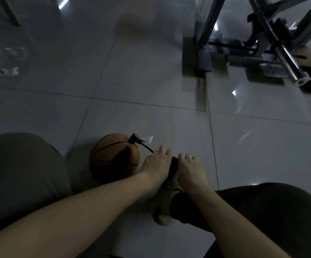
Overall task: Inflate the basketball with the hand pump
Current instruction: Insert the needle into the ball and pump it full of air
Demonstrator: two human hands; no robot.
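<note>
Hands sit side by side on the pump (174,164): our left hand (156,164) lies over its upper part with the fingers bent down across it, and our right hand (190,168) grips it just beside, fingers curled over the dark body. Both hands hold the pump and nearly touch each other. Only a short black strip of the pump shows between them. The rest is covered by our hands, so we cannot tell its length or where handle and barrel part.

Just beyond our left fingertips a thin black hose (147,147) runs up and left to a black connector (133,139), which sits against the top of the basketball (113,159). A small clear plastic piece (148,140) sticks out beside the connector. We cannot make out what it is, nor whether a needle is in the valve. The ball rests on the floor (132,81) just left of our hands. Its near side is cut off by our left forearm and its skin looks dented.

Directly below the grip lies our shoe (165,202), partly hidden by both wrists, so whether it touches the pump is unclear. Our left knee (20,174) bulks to the left of the ball and our right leg (262,211) to the right of the grip.

Far beyond and to the right stands a metal frame (262,43) with a bright steel bar, blurred and cut by the edge. Far to the left, pale scraps (9,71) lie on the tiles, too dim to name.
</note>
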